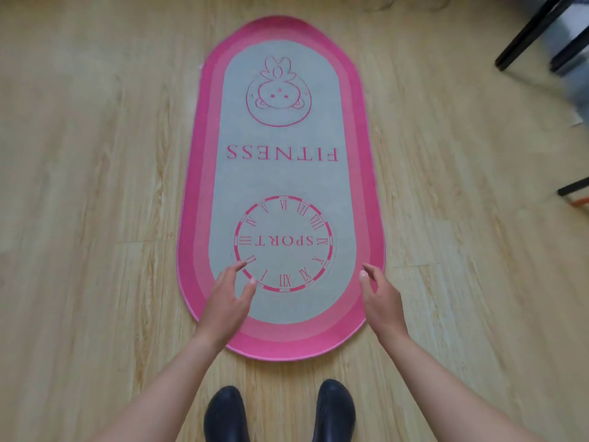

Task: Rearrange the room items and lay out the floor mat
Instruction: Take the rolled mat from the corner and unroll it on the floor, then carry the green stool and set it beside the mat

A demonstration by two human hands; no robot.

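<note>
A long oval floor mat (280, 180) lies flat on the wooden floor, running away from me. It has a pink border and a grey middle printed with a rabbit, the word FITNESS and a clock ring marked SPORT. My left hand (228, 299) hovers over the mat's near left part, fingers apart, holding nothing. Over the near right edge, my right hand (381, 298) is also open and holds nothing. My two dark shoes (280, 413) stand on the floor just before the mat's near end.
Black furniture legs (529, 33) stand at the top right, with a blurred pale object beside them. Another dark leg (573, 186) pokes in at the right edge. Light wooden floor (95, 186) spreads to the left and right of the mat.
</note>
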